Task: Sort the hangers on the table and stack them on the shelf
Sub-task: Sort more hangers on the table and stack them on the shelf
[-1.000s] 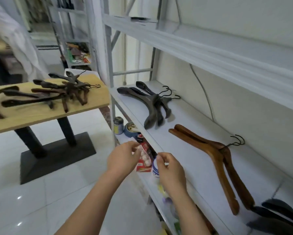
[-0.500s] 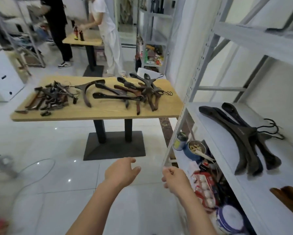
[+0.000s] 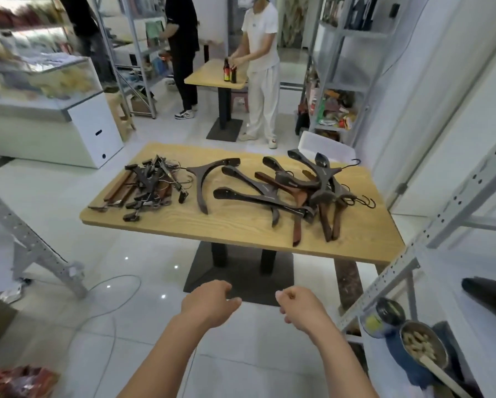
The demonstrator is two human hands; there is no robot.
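A wooden table [image 3: 241, 228] stands ahead of me. On its right half lies a loose heap of large dark and reddish-brown coat hangers [image 3: 295, 193]. One curved dark hanger [image 3: 205, 182] lies alone near the middle. A tangle of small clip hangers [image 3: 149, 188] covers the left part. My left hand [image 3: 209, 304] and my right hand [image 3: 301, 307] hover over the floor short of the table, both empty, fingers loosely curled. The white metal shelf [image 3: 413, 254] is at my right, with a dark hanger [image 3: 488, 297] on it at the frame's edge.
Tins and a pot [image 3: 422, 343] sit on the lower shelf at right. A grey cable [image 3: 111, 308] trails over the white floor, beside a leaning metal rail [image 3: 34, 242]. Two people stand at a second table [image 3: 215, 76] behind. A white counter [image 3: 91, 130] is at the left.
My view has swung from the shelf to the table, which is now nearer and centred. Both hands left the shelf's edge and are held out in front, empty.
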